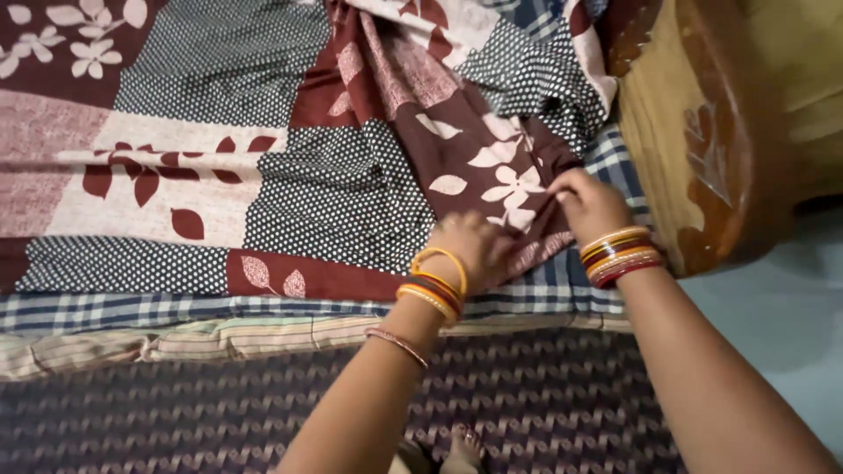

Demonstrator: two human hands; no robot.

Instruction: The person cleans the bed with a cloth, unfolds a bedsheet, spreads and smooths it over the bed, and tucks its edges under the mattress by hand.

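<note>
Patchwork bedsheet (334, 189) corner pinched by right hand (590, 206), left hand (474, 246) pressing

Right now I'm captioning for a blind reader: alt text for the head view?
Both hands grip a bunched maroon leaf-print bedsheet at a bed's corner, left hand beside right hand, bangles on both wrists. A carved wooden headboard stands to the right.

Bare forearms, stacked yellow, orange, red bangles (436, 285)

Matt printed cloth bedsheet (290, 167), glossy carved wooden bedpost (711, 149), shiny bangles (619, 254)
</note>
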